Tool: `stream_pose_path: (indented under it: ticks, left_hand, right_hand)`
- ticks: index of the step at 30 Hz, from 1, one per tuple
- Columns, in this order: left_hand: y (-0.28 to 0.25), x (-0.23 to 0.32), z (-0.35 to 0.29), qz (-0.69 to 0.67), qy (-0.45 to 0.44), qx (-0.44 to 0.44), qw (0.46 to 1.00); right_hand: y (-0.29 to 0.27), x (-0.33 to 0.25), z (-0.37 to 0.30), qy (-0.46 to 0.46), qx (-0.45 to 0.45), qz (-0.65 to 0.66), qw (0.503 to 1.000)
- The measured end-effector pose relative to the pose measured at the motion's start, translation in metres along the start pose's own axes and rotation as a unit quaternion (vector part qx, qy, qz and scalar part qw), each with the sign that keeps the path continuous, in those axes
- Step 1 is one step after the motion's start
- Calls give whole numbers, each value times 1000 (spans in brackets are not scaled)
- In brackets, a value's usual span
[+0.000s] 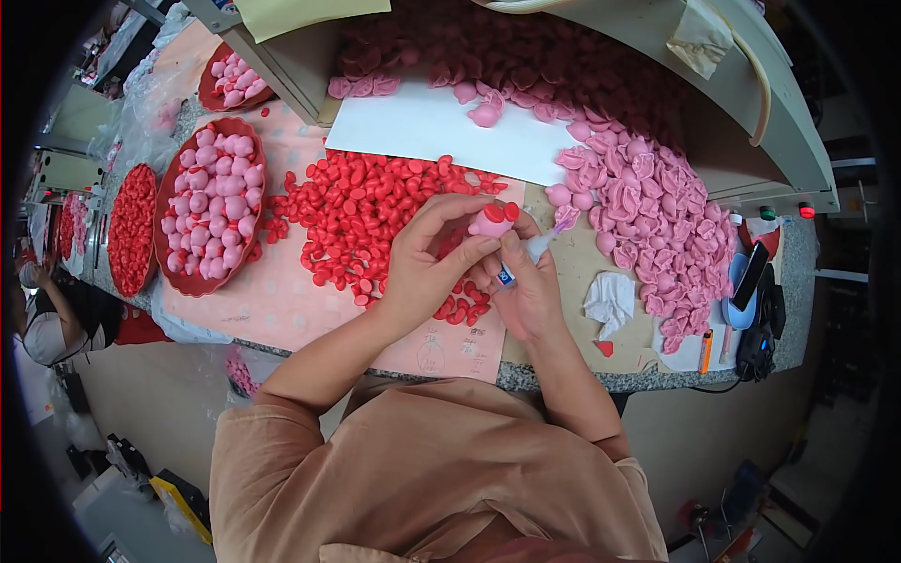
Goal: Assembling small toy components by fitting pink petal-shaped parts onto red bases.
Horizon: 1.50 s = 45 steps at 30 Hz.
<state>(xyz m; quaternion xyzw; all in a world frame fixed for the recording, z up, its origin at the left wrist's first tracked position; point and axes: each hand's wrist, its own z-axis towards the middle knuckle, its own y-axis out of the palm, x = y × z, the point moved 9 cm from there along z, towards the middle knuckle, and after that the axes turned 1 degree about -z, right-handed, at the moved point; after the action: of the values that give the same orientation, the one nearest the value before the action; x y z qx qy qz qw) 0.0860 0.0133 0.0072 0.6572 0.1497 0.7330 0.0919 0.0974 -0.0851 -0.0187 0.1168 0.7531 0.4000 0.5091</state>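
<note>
Near the middle of the table, my left hand point(424, 267) has its fingers closed round a small pink toy part point(487, 223) with red ends facing up. Close beside it, my right hand point(533, 298) grips a small glue bottle point(537, 248) with a blue-and-white label and a pale nozzle slanting up to the right. A pink petal-like piece point(565, 219) appears at the nozzle's tip; whether they touch I cannot tell. Under and beyond my left hand spreads a heap of glossy red pieces point(352, 211). To the right lies a pile of pink hollow pieces point(648, 211).
At the left, a red scalloped tray point(169, 267) holds pink-and-red parts, beside a basket of red pieces point(131, 230). A grey machine housing point(788, 141) arches over the back. Crumpled tissue point(610, 302), an orange cutter point(706, 351) and a phone point(749, 277) lie right.
</note>
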Motion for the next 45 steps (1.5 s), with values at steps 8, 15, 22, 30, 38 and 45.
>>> stream_pose_path:
  ticks: [8, 15, 22, 30, 38, 45]
  left_hand:
    - [-5, 16, 0, 176, 95, -12, 980]
    - [-5, 13, -2, 148, 90, -20, 985]
    - [-5, 11, -3, 85, 83, -9, 993]
    - [-2, 13, 0, 72, 89, -30, 993]
    - [-4, 8, 2, 65, 124, -60, 988]
    - [-5, -3, 1, 37, 103, -45, 993]
  right_hand:
    - [0, -4, 0, -20, -4, -56, 998]
    - [0, -6, -2, -45, -14, -74, 996]
    - [5, -11, -3, -62, -2, -81, 995]
    - [2, -18, -6, -83, 5, -132, 988]
    - [10, -31, -13, -104, 18, -183, 977]
    - [8, -36, -15, -128, 23, -195, 972]
